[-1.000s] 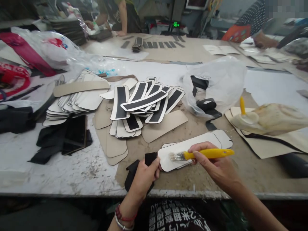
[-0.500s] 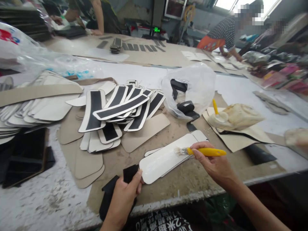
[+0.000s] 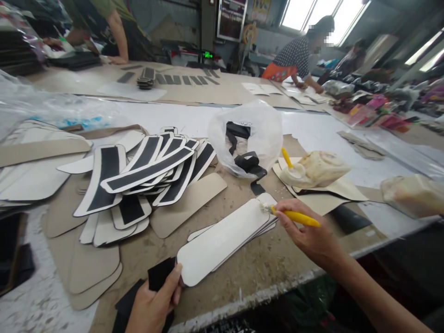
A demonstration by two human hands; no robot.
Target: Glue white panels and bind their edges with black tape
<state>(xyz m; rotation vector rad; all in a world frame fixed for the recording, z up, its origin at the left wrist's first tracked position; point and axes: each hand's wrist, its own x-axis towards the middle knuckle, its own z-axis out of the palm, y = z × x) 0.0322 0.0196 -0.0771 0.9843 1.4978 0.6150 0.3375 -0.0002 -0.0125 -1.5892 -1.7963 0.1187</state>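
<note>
My right hand grips a brush with a yellow handle. Its pale bristles touch the far right end of a long white panel with rounded corners, which lies on further similar pieces. At the panel's near left end, my left hand is closed, thumb against the edge, with a black strip pinched in its fingers; the strip partly hides behind the hand. To the left lies a heap of white pieces with black strips on their faces.
Behind the panel is a clear plastic bag with black strip in it. A cut-open plastic container holds another yellow handle. White panels are stacked at left, near a dark phone-like slab. Two people work at the far table.
The brush has moved along the white panel from near its middle to its far right end. My left hand stays at the near end. The view has shifted right.
</note>
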